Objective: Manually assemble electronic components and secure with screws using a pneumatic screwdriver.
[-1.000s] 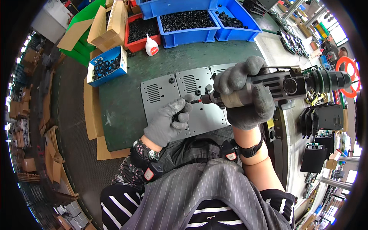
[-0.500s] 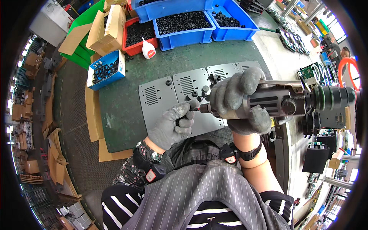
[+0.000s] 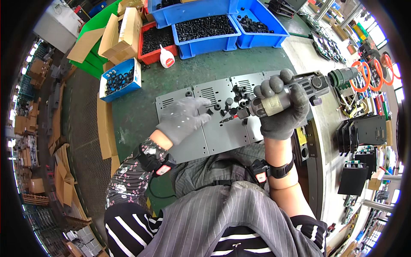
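Note:
Grey sheet-metal panels [image 3: 188, 141] with slots and holes lie side by side in front of me. My left hand [image 3: 182, 118], in a grey glove, is over the left panels, fingers stretched out and thumb apart. A small black part [image 3: 209, 112] lies between its thumb and forefinger; no grip on it shows. My right hand [image 3: 280, 111], also gloved, is wrapped round a power screwdriver [image 3: 272, 104]. The screwdriver's bit [image 3: 227, 119] points left, just above the panels. Several round black feet [image 3: 230, 101] lie loose on the panels between both hands.
Blue bins [image 3: 207, 34] and a red bin [image 3: 156, 40] of small black parts stand at the back of the green table [image 3: 128, 128]. Nearby are a white bottle [image 3: 167, 57] and a blue-white box [image 3: 121, 79]. Orange coiled hose [image 3: 376, 75] hangs at right.
The left hand has left the screwdriver's tip, moved left and spread its fingers. The screwdriver has swung, its rear end now farther back, with its bit free of the left fingers.

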Demonstrator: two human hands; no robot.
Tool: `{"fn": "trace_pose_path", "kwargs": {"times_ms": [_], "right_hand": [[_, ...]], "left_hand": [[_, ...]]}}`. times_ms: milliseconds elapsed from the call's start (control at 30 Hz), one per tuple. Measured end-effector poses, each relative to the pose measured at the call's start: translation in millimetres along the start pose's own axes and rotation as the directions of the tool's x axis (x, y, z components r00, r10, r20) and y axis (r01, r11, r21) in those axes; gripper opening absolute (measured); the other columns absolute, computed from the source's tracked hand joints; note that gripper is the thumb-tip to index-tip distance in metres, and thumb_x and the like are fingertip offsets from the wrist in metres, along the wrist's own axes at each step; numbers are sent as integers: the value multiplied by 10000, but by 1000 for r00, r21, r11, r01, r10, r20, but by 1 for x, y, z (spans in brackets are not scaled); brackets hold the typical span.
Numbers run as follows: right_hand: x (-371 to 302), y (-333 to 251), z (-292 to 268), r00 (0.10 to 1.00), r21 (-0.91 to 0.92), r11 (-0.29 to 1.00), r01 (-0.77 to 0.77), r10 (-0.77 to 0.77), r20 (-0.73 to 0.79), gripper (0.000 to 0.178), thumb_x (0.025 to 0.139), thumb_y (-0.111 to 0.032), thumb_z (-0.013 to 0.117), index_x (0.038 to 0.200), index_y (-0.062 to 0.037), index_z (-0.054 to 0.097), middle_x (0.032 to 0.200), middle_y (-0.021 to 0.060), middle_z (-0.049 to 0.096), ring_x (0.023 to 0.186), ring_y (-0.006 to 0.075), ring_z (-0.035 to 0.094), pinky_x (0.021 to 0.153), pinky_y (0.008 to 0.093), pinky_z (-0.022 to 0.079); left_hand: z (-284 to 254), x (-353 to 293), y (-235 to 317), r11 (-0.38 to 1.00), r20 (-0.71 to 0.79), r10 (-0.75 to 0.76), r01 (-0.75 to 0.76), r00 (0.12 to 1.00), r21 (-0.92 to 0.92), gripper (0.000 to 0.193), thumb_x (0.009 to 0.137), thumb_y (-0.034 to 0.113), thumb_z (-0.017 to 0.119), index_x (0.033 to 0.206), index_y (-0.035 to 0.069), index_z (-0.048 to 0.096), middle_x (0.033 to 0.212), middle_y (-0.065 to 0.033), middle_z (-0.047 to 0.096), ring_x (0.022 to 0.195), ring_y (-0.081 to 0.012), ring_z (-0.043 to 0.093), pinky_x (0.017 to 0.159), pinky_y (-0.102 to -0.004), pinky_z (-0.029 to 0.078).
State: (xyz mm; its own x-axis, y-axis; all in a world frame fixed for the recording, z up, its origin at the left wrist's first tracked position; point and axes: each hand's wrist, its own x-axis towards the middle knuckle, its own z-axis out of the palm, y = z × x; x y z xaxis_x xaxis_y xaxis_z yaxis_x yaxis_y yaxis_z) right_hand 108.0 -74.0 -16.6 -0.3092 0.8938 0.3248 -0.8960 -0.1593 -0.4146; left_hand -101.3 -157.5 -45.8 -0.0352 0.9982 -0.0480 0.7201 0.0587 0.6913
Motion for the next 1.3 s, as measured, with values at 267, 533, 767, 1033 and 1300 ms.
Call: {"fn": "trace_pose_path", "kwargs": {"times_ms": [267, 533, 767, 1033, 1300], "right_hand": [[8, 13, 10, 999, -143, 989, -43, 38, -35, 308, 804, -207, 597, 1060, -63, 506, 793, 72, 571, 715, 220, 564, 697, 358, 476], [34, 35, 15, 995, -454, 886, -94, 68, -73, 286, 825, -193, 564, 1061, -49, 490, 796, 75, 570, 707, 224, 571, 650, 353, 477], [63, 73, 19, 998, -570, 820, -50, 26, -51, 280, 797, -148, 590, 1033, -26, 500, 773, 96, 584, 660, 221, 610, 539, 310, 495], [80, 109, 20, 976, -652, 742, -156, 219, 15, 294, 759, -31, 617, 1009, -45, 463, 847, 69, 531, 644, 186, 597, 560, 312, 512], [86, 121, 28, 946, -698, 692, -186, 319, 64, 228, 770, -158, 732, 896, -41, 582, 738, -25, 569, 638, 48, 504, 590, 228, 440]], "left_hand": [[-27, 15, 5, 988, 106, -113, 100, 988, 121, 237, 792, 284, 629, 954, 121, 689, 959, -85, 668, 879, -249, 628, 775, -350, 489], [-18, 19, -23, 966, -7, 66, -62, 998, 250, 256, 789, 296, 608, 970, 128, 675, 967, -110, 652, 904, -288, 617, 798, -390, 479], [-20, 38, -25, 967, -67, 59, -41, 996, 251, 264, 808, 304, 588, 976, 117, 668, 922, -135, 646, 895, -304, 608, 795, -415, 470], [-10, 44, -40, 975, -97, 35, -13, 995, 222, 290, 813, 349, 595, 921, 87, 657, 894, -134, 637, 888, -311, 606, 790, -425, 469], [-13, 46, -41, 973, -70, 7, 10, 997, 231, 352, 817, 393, 591, 884, 54, 660, 920, -154, 626, 888, -334, 598, 774, -445, 466]]}}
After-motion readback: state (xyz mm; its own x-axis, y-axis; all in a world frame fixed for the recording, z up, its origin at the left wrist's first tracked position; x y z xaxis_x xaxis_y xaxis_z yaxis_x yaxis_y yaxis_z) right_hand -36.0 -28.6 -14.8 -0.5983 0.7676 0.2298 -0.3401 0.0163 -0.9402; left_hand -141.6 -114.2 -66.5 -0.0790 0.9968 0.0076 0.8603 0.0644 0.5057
